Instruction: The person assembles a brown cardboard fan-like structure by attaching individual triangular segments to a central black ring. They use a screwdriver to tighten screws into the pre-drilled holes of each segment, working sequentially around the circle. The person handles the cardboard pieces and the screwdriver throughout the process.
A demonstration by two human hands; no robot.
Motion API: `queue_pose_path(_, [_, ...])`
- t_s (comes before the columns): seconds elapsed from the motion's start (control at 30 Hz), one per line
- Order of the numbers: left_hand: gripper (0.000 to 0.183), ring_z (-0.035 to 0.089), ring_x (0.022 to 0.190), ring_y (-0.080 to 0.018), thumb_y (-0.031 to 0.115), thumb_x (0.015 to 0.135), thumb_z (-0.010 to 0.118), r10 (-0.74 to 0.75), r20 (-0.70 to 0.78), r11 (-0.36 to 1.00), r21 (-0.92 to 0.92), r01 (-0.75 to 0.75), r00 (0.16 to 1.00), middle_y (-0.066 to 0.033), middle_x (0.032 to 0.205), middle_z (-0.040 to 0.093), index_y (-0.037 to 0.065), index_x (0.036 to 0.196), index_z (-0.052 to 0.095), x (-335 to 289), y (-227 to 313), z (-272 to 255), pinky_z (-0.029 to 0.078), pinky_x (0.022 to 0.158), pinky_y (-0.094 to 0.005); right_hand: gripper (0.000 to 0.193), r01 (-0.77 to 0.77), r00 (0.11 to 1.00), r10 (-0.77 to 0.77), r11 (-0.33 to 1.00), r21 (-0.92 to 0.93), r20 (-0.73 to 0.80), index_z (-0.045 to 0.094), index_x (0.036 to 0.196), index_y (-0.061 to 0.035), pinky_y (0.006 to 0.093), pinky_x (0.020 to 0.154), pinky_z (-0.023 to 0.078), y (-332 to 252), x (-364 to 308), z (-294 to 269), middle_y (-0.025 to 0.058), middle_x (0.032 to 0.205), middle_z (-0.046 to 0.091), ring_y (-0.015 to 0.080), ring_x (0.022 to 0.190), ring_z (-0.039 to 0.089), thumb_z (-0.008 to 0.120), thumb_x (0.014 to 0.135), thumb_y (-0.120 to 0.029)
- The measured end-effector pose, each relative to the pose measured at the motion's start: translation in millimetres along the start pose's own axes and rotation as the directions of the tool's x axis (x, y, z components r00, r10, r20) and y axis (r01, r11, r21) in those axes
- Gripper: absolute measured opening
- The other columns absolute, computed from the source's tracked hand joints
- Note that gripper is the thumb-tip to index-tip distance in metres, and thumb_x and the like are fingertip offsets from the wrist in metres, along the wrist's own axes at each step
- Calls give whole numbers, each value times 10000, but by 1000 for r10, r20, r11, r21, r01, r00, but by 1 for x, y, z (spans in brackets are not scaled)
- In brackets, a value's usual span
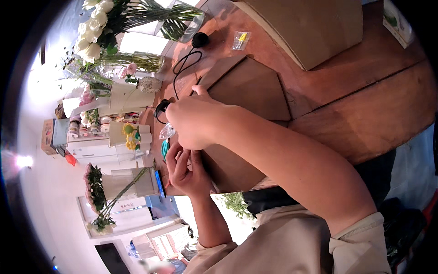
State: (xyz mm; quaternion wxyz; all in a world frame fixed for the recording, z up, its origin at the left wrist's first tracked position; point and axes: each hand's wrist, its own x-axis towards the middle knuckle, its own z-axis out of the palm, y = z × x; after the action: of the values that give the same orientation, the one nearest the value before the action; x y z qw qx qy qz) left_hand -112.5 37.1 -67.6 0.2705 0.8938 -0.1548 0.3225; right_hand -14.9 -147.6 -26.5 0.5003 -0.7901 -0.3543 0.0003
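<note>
My right hand (194, 119) comes in from the lower right and is bent over the brown folded cardboard (251, 89) on the wooden table. Its fingers curl down toward my left hand, while one digit sticks out toward the far side. Just below it, my left hand (188, 172) has its thumb and fingers pinched together. The fingertips of both meet close to each other, and whatever is between them is too small or hidden. A crumpled clear plastic bag (167, 131) lies by the fingers, near a teal coil (164, 149).
At the far right stands a large brown cardboard box (315, 32), with a small clear packet (241, 41) beside it. A black cable (187, 57) runs toward my right hand. White roses (92, 32) and several vases line the left. A blue object (159, 182) lies at the table's edge.
</note>
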Motion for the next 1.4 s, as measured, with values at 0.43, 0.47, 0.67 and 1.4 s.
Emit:
queue_pose_path(0.43, [305, 663, 1176, -296, -5, 929, 720, 2, -82, 999, -52, -7, 997, -183, 1232, 678, -65, 1227, 722, -6, -14, -12, 512, 1025, -376, 80, 7, 1000, -7, 999, -40, 15, 760, 834, -112, 618, 1181, 265, 2, -1, 9, 54, 975, 741, 246, 1076, 685, 684, 827, -93])
queue_pose_path(0.47, [289, 664, 1155, -292, -6, 932, 716, -61, -112, 998, -30, 58, 992, -179, 1221, 680, -67, 1215, 723, -3, -22, -16, 515, 1013, -376, 71, -21, 1000, 21, 999, -25, 18, 760, 836, -114, 614, 1187, 260, 0, -3, 4, 53, 968, 738, 244, 1088, 679, 691, 827, -103])
queue_pose_path(0.67, [215, 661, 955, -141, 46, 972, 700, -279, -105, 959, 21, 283, 954, -118, 1149, 698, -64, 1154, 729, 12, -89, -70, 540, 804, -277, 82, 9, 997, -11, 1000, -29, -79, 769, 799, -103, 622, 1198, 249, 2, -4, 11, 58, 901, 735, 273, 1090, 668, 692, 793, -133])
queue_pose_path(1.4, [80, 568, 709, -71, -11, 933, 714, -147, 121, 931, -320, 178, 982, -25, 826, 636, 2, 1006, 685, 22, -9, -81, 431, 627, -234, 102, -63, 998, 62, 994, -86, -10, 824, 888, -108, 431, 1074, 443, -6, -1, 3, 164, 1306, 699, 288, 1273, 599, 809, 787, -108])
